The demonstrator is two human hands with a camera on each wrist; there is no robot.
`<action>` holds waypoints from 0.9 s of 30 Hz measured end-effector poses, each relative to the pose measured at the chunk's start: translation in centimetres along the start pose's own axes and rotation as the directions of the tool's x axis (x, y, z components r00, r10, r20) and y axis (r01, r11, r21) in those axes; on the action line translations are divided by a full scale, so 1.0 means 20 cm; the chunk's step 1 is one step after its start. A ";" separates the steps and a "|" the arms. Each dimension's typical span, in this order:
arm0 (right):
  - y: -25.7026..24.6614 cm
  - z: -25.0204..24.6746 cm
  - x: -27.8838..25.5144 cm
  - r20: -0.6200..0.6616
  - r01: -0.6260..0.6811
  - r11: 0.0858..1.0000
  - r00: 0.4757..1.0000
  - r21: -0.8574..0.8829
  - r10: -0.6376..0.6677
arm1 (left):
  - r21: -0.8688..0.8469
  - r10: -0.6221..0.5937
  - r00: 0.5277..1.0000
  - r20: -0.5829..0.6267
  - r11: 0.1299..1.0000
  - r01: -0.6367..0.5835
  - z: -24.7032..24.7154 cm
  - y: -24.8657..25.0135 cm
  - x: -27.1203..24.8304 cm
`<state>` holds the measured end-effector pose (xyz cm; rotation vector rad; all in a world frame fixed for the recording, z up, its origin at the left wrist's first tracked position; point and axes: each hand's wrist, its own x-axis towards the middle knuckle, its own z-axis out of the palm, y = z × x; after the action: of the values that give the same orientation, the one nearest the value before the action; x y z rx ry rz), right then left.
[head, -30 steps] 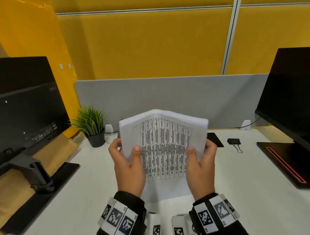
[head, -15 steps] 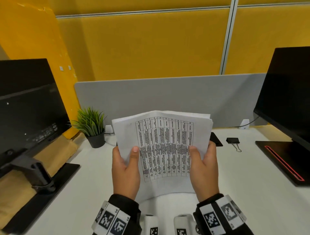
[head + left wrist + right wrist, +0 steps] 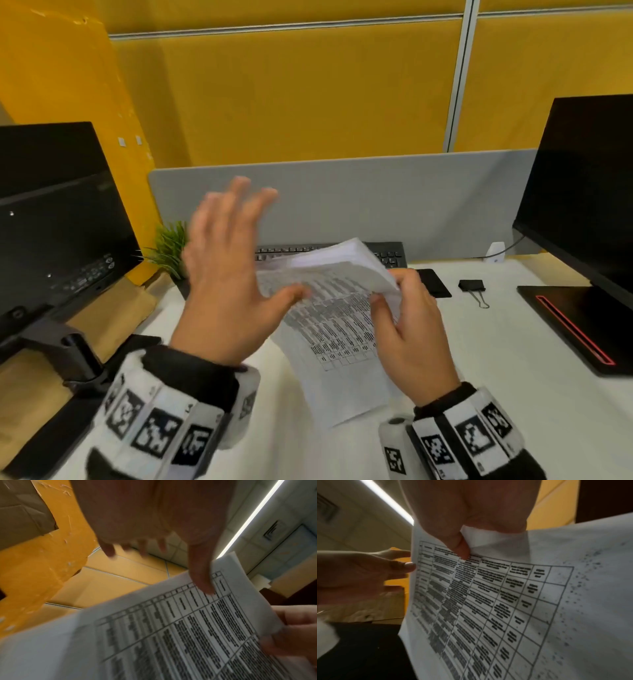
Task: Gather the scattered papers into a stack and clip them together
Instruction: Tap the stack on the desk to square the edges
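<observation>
L hand (image 3: 226,274) let go, papers (image 3: 335,308) in R fingers (image 3: 380,305)

Blur, cover and cropped edges around the held sheets

In the head view the left hand (image 3: 226,274) is smeared by motion, its fingertips soft, and it covers most of the potted plant (image 3: 169,245) and the left end of the keyboard (image 3: 390,255); the paper stack (image 3: 337,308) hides the keyboard's middle, and its printed table is too blurred to read in any view. The right hand (image 3: 409,334) covers the stack's right edge, so its fingers behind the sheets cannot be seen. Both monitors (image 3: 589,192) are cut by the frame edges. The binder clip (image 3: 472,285), near the desk's far right edge, shows little detail.
</observation>
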<state>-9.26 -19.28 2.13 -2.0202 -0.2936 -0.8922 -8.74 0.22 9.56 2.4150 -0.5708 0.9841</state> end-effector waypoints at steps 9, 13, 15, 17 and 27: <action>0.02 -0.12 -0.04 -0.309 -0.173 0.965 0.945 -0.196 0.107 | -0.516 -0.427 0.903 -0.046 0.784 0.344 0.04 -0.18 -0.15; 0.15 -0.15 -0.11 0.056 -0.469 0.761 0.864 0.447 0.500 | -0.728 -0.545 0.830 0.121 0.519 0.447 0.11 -0.29 -0.31; 0.21 -0.13 -0.14 0.201 -0.523 0.619 0.834 0.586 0.514 | -0.773 -0.528 0.823 0.209 0.427 0.470 0.19 -0.30 -0.38; 0.23 -0.12 -0.15 0.174 -0.514 0.644 0.838 0.567 0.517 | -0.788 -0.537 0.803 0.257 0.365 0.496 0.25 -0.30 -0.43; 0.22 -0.05 -0.18 0.075 -0.494 0.748 0.852 0.444 0.518 | -0.741 -0.607 0.757 0.240 0.390 0.547 0.37 -0.29 -0.48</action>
<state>-10.08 -22.20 -2.78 -1.5180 0.0859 -0.4691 -7.92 2.66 -3.69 1.5378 -0.0321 0.3532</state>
